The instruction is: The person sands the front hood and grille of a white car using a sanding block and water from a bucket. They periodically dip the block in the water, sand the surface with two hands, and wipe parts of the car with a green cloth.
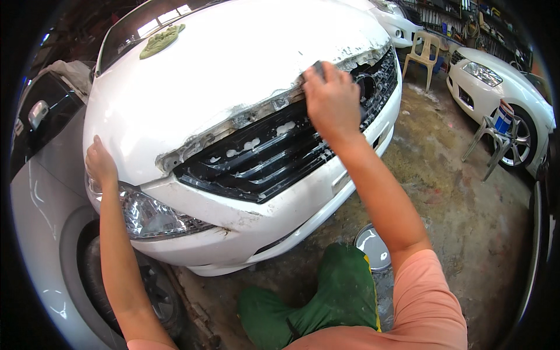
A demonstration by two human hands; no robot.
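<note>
A white car with its hood [245, 64] down fills the middle of the view. My right hand [333, 102] is closed on a small dark pad [318, 68], pressed to the hood's front edge; the hand is slightly blurred and covers most of the pad. Paint along that edge is worn, and bare, patchy material shows. Below it, the black grille [245, 160] carries whitish foamy blotches. My left hand [100, 162] rests open against the car's front corner, just above the headlight [154, 213], holding nothing.
A green cloth [162, 42] lies on the hood. A round container of liquid [373, 249] stands on the wet floor near my legs. Silver car [46, 204] is close at left. At right are a plastic chair [424, 55], a stool with a can [503, 119] and another white car [490, 73].
</note>
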